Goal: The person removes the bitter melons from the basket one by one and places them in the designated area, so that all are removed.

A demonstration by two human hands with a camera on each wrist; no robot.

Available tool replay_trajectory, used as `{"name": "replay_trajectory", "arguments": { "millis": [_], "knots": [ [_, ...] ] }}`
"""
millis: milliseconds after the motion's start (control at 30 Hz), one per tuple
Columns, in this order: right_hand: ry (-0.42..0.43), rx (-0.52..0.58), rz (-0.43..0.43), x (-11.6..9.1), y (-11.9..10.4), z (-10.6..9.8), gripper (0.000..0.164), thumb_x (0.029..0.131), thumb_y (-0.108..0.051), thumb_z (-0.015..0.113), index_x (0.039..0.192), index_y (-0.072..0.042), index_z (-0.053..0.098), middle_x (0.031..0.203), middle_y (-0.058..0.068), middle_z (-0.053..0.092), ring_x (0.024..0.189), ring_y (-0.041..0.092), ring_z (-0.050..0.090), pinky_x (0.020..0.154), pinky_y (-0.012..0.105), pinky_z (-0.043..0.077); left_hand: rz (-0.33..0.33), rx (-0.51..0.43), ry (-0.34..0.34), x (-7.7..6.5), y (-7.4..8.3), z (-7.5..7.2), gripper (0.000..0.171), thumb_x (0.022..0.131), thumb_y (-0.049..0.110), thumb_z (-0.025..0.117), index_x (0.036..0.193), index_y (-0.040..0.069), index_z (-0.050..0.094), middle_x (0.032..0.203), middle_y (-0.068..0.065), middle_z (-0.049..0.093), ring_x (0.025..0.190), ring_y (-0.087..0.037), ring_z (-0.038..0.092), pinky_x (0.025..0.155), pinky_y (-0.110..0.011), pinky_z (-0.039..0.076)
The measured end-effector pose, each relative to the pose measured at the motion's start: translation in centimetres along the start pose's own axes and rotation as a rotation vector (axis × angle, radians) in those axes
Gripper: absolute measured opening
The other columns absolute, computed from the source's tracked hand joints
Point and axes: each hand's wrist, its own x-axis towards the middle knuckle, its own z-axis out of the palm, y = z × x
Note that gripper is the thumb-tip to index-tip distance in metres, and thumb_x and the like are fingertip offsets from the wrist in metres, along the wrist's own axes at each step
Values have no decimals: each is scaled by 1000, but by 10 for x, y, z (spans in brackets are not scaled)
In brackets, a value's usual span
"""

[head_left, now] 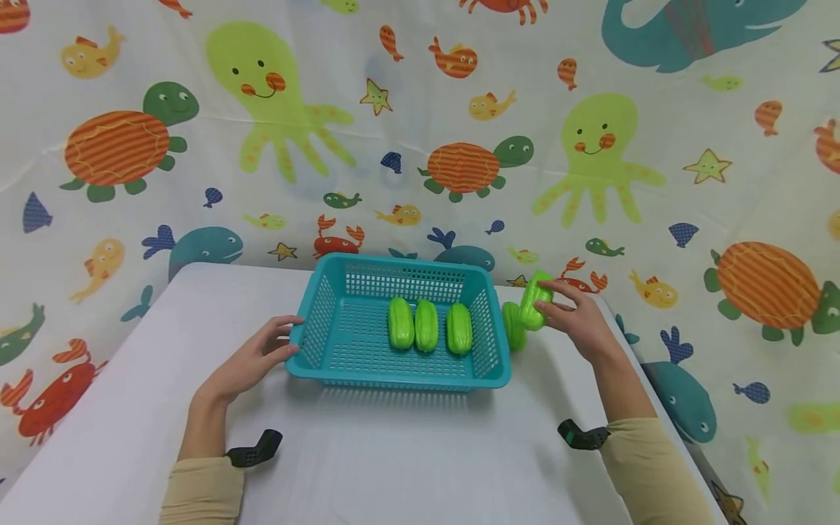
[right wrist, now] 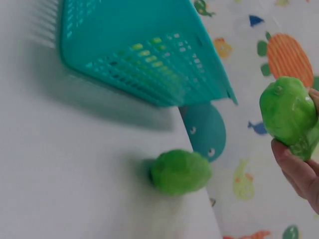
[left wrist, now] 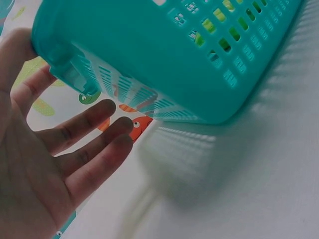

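Observation:
My right hand (head_left: 577, 321) pinches a shiny bright-green ridged vegetable (head_left: 537, 300), long and rounded, between thumb and fingers. It is held up off the table, just right of the teal plastic basket (head_left: 394, 382). Below it, a second green vegetable (right wrist: 180, 172) lies on the table beside the basket's right wall. Inside the basket are three more green vegetables (head_left: 426, 326), lying side by side right of its middle. My left hand (head_left: 252, 357) is at the basket's left end, fingertips touching the rim. In the left wrist view, its lower fingers (left wrist: 99, 164) are spread and hold nothing.
The basket stands on a white table (head_left: 394, 459) near its back edge. Behind hangs a pale curtain (head_left: 407, 109) printed with sea animals. Black wrist cameras (head_left: 256, 448) are worn on both forearms.

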Motion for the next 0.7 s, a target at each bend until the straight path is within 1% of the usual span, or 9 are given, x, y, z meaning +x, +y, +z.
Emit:
{"name": "replay_trajectory", "arguments": {
  "millis": [100, 267, 433, 567, 700],
  "knots": [
    [18, 42, 59, 0, 15, -10, 63, 93, -33, 67, 147, -10, 43, 156, 14, 22, 131, 36, 43, 90, 28, 53, -6, -2, -1, -1, -1, -1, 59, 99, 38, 56, 149, 19, 31, 151, -26, 29, 135, -50, 33, 101, -70, 33],
    [34, 25, 122, 3, 34, -22, 67, 92, -37, 67, 148, -9, 41, 159, 14, 15, 134, 32, 37, 92, 30, 52, -6, -7, -2, -2, -1, -2, 60, 99, 38, 56, 150, 20, 30, 151, -27, 30, 135, -51, 33, 101, -70, 34],
    [21, 14, 138, 8, 53, -30, 67, 94, -36, 65, 149, -9, 39, 160, 16, 14, 135, 33, 35, 93, 31, 52, -9, -9, 0, -1, 0, -1, 60, 99, 37, 57, 150, 20, 30, 151, -27, 29, 135, -51, 32, 101, -69, 34],
    [0, -28, 131, 12, 67, -34, 66, 95, -37, 63, 149, -8, 39, 159, 18, 15, 135, 36, 35, 96, 38, 49, -13, -11, 2, -1, 0, 0, 61, 99, 37, 57, 151, 21, 30, 151, -27, 29, 135, -51, 33, 101, -69, 34],
    [-11, -69, 143, 15, 78, -35, 65, 95, -38, 62, 149, -9, 39, 159, 20, 17, 136, 38, 33, 99, 46, 46, -9, -7, 2, 0, 1, 0, 60, 99, 37, 56, 150, 21, 29, 150, -27, 29, 135, -51, 33, 101, -69, 34]
  ]
}}
